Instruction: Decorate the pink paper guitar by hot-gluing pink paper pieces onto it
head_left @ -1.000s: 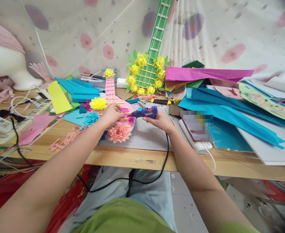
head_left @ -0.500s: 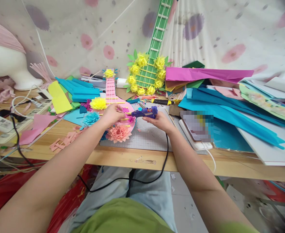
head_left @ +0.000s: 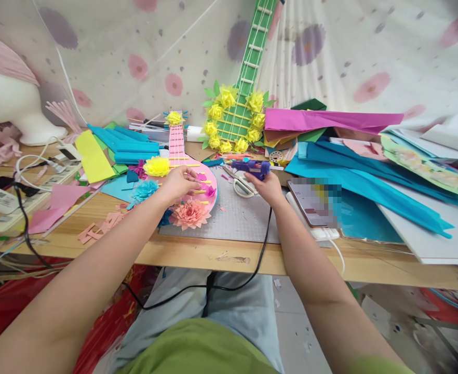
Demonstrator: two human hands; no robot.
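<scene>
In my right hand [head_left: 268, 187] is a purple hot glue gun [head_left: 250, 167], its nozzle pointing left and its black cord trailing down past the table edge. White-handled scissors [head_left: 244, 186] lie on the cutting mat [head_left: 232, 223] just beneath it. My left hand [head_left: 180, 183] is over the pink paper guitar [head_left: 212, 192], fingers curled together near its strings; what they pinch, if anything, is too small to make out. Yellow strips cross the guitar's body. Around its left edge sit a yellow paper flower [head_left: 156, 166], a blue one [head_left: 145, 191] and a coral one [head_left: 191, 213].
A green paper guitar [head_left: 248, 83] with yellow roses leans at the back. Blue folded paper [head_left: 369, 182] and magenta paper [head_left: 330, 120] pile up on the right, near a phone [head_left: 310, 205]. A power strip [head_left: 38, 200] with cables and a mannequin head [head_left: 26, 109] stand left.
My right hand has drawn the glue gun right and slightly up, off the pink guitar, uncovering the scissors. My left hand stays at nearly the same spot over the guitar.
</scene>
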